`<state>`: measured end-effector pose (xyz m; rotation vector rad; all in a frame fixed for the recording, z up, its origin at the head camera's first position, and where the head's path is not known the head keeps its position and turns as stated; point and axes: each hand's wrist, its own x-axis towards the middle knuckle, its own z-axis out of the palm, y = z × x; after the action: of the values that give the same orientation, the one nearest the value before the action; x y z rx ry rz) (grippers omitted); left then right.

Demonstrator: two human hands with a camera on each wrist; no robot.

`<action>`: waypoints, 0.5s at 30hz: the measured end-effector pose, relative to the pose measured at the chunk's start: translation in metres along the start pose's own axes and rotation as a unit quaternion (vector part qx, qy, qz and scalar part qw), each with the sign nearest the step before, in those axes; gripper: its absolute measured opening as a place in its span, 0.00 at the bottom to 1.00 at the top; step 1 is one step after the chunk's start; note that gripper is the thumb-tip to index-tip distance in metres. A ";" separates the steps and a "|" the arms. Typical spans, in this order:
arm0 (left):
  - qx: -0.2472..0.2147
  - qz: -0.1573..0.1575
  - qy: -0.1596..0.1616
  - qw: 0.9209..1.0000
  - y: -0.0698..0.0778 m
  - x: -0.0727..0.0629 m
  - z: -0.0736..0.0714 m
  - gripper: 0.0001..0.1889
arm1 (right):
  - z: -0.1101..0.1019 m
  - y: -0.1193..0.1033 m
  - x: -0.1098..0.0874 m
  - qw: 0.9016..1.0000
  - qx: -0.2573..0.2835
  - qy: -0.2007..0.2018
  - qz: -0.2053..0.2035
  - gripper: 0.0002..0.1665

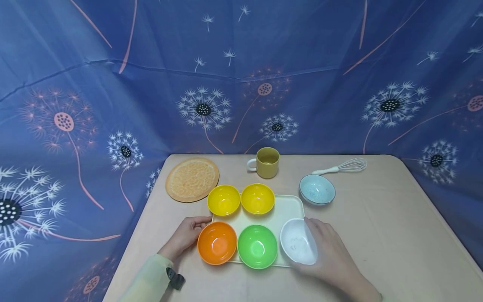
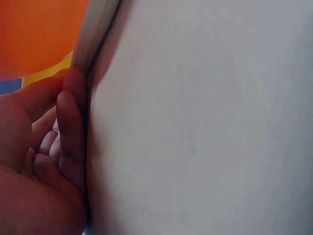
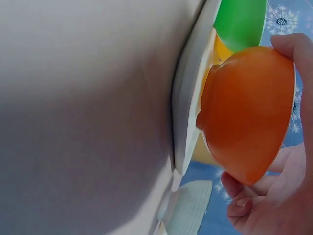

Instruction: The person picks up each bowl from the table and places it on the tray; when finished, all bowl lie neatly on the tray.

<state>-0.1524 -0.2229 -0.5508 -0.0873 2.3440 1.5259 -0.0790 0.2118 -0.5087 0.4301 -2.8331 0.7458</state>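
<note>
My right hand (image 1: 330,251) grips a bowl (image 1: 298,241) by its sides over the right end of a white tray (image 1: 288,205). Its inside looks white from the head; the right wrist view shows an orange outside (image 3: 249,112), thumb at one side and fingers at the other. At the tray's left edge, my left hand (image 1: 185,235) pinches the rim with its fingertips (image 2: 73,81). An orange bowl (image 1: 217,243) and a green bowl (image 1: 257,246) stand along the tray's near side. Two yellow bowls, one at left (image 1: 224,200) and one at right (image 1: 258,199), stand along its far side.
Behind the tray is a mustard mug (image 1: 268,163) with a white handle. A round tan mat (image 1: 192,179) lies at the back left. To the right are a light blue bowl (image 1: 317,190) and a whisk (image 1: 341,166). Patterned blue cloth (image 1: 234,92) hangs behind the table.
</note>
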 end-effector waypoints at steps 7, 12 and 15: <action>-0.004 0.009 -0.003 1.000 0.000 -0.001 0.000 0.20 | 0.011 0.000 -0.009 1.000 -0.005 0.010 -0.008 0.72; -0.012 0.008 -0.006 1.000 0.000 0.000 0.000 0.21 | 0.014 0.000 -0.013 1.000 -0.010 -0.001 0.005 0.73; -0.017 0.007 -0.008 1.000 0.000 0.000 -0.001 0.21 | 0.013 -0.001 -0.014 1.000 -0.011 -0.002 0.003 0.73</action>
<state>-0.1523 -0.2241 -0.5504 -0.0659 2.3112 1.5688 -0.0669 0.2078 -0.5232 0.4192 -2.8456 0.7142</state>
